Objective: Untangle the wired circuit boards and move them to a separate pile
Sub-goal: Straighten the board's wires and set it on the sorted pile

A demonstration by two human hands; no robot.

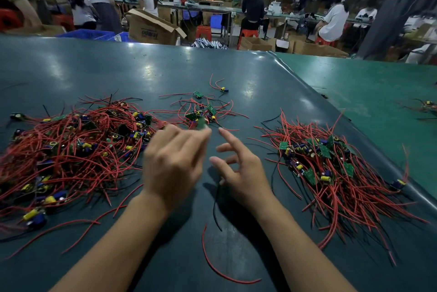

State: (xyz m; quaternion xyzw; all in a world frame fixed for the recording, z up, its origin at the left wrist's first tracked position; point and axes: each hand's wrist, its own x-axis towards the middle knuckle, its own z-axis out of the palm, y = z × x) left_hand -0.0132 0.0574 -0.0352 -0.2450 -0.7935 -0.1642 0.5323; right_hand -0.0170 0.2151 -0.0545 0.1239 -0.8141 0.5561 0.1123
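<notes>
Green smear at the blurred left hand (173, 161) fingertips — possibly a board, grip unclear; right hand (238, 168) hovers — fingers spread, holding nothing.

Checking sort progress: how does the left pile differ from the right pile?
The left pile is larger, with wires looping in all directions; the right pile is smaller, its wires mostly combed toward the near edge. Left spreads wide; right is compact. Both are green boards with red and black wires.
</notes>
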